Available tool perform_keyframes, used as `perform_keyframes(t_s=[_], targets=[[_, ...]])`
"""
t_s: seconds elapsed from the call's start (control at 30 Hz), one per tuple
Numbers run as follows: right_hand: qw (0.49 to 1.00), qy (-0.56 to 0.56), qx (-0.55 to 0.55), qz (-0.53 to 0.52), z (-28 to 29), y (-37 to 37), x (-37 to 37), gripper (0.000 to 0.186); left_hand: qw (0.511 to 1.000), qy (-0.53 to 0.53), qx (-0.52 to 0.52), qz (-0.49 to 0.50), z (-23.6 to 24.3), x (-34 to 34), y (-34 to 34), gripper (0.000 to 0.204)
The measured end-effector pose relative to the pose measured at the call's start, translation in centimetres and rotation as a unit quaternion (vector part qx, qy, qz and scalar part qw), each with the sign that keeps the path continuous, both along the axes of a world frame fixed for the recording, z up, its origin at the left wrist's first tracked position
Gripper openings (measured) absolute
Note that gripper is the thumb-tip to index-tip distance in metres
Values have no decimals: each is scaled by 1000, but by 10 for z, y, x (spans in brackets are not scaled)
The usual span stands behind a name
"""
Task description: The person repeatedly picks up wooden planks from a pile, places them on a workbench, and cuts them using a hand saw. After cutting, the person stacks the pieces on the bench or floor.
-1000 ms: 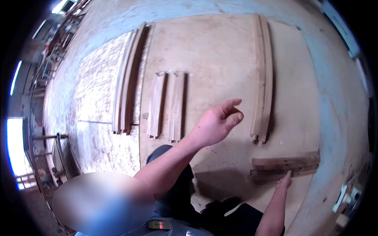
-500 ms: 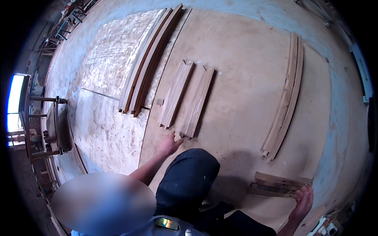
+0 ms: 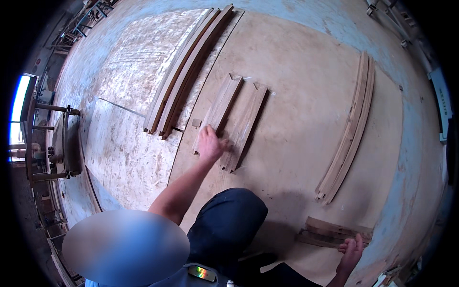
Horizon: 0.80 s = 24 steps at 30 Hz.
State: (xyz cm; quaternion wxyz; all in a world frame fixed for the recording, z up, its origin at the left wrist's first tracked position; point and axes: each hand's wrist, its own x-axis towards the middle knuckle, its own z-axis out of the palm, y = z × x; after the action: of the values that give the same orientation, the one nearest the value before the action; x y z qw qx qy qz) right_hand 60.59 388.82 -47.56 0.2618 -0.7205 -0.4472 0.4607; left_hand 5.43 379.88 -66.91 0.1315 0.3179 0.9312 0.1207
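Judging by how things lie, the laying-out looks done and any joining of the groups not begun: the wooden lengths rest in four separate groups on the floor, none meeting another. Two short pale-brown grooved wooden pieces lie side by side near the middle, the left short piece (image 3: 224, 100) and the right short piece (image 3: 250, 112), on a smooth tan sheet of board (image 3: 291, 91). The left hand (image 3: 210, 144) is over the lower part of the left short piece, fingers loosely bent and thumb spread toward the right short piece; nothing is visibly pinched, and whether the skin touches wood I cannot tell. The right hand (image 3: 352, 250) is at the short dark-brown wooden strips (image 3: 330, 227) at lower right, its fingers half curled; whether it grips them I cannot tell. Beyond, a long slim pair of light-brown wooden rails (image 3: 356, 126) shows stepped, notched lower ends, while long brown wooden rails (image 3: 190, 81) at left straddle a whitish, scuffed and blotchy sheet (image 3: 136, 57). The short pieces have fine streaky grain and V-shaped notches at their far ends. A small flat square brown chip (image 3: 196, 123) lies just beside the left short piece.
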Motion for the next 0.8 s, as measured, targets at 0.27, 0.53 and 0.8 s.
perform_keyframes(t_s=[0.27,0.53,0.8], targets=[[998,-38,-4,51,-16,-3,-1,46,994,-24,-81,69,-5,-33,-10,92],[997,-49,-47,38,-16,-1,-11,45,994,81,73,26,3,-79,9,79],[996,-40,-57,52,-24,1,-15,46,995,-53,47,-71,35,-63,36,72]])
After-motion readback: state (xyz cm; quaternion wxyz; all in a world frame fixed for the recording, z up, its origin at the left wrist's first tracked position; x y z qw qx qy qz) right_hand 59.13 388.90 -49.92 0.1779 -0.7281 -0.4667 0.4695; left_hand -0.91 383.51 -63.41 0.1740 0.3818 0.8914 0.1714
